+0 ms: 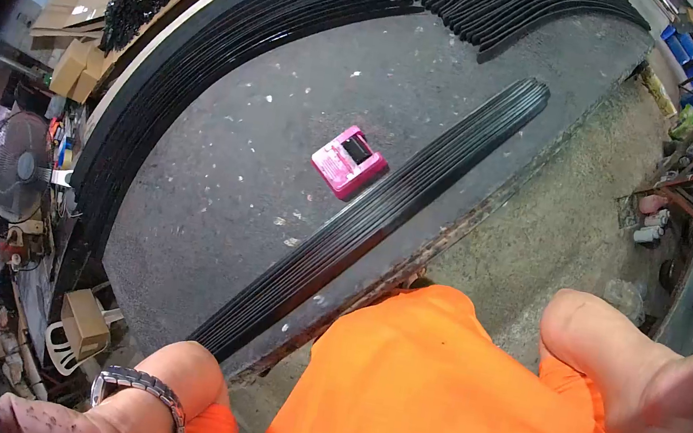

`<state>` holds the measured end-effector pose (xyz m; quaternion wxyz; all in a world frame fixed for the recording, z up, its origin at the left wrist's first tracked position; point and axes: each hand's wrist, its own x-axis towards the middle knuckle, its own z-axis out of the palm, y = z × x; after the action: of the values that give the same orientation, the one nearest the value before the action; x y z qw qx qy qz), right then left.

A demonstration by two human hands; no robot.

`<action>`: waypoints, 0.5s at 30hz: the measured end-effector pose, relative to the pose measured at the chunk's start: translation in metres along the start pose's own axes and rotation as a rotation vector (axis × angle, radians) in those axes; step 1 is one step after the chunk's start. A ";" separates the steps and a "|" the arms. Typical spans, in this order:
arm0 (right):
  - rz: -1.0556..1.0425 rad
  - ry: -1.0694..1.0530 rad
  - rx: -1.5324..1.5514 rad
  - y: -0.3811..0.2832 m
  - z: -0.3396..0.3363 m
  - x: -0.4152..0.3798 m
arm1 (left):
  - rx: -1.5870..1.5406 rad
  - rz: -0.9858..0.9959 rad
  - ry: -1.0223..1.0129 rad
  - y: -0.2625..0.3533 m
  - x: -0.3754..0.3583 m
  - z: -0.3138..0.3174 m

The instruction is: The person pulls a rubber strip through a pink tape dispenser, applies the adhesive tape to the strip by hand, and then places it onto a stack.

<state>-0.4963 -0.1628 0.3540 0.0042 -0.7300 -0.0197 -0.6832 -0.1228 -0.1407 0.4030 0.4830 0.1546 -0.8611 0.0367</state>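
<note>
You are looking down over your orange shirt (428, 390) at a dark surface (289, 118), where a bundle of black strips (383, 213) is lying flat along the near edge, within reach, just beside a pink box (348, 160). Your left hand (160, 386), wearing a watch, and your right hand (652, 388) are hanging near your body, touching nothing visible; I cannot tell whether the fingers are clenched or released.

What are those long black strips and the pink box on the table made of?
The long black strips look like rubber or plastic: dull black with a faint sheen and ridged lengthwise, though painted metal cannot be ruled out. The pink box looks like glossy hard plastic, brightly coloured with a dark window. The table seems rough, speckled grey.
</note>
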 end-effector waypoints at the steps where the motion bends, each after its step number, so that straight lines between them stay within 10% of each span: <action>1: 0.004 0.002 0.005 0.004 -0.008 -0.002 | 0.017 0.000 -0.018 -0.001 0.004 0.009; 7: 0.043 0.019 0.039 0.021 -0.041 -0.008 | -0.234 -0.332 0.023 0.019 0.036 0.046; 15: 0.114 0.049 0.047 0.038 -0.069 -0.024 | -0.257 -0.237 0.561 0.015 0.034 0.128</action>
<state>-0.5659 -0.2038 0.3358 0.0605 -0.7128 0.0062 -0.6987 -0.2491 -0.1616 0.3648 0.7177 0.1754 -0.6682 -0.0876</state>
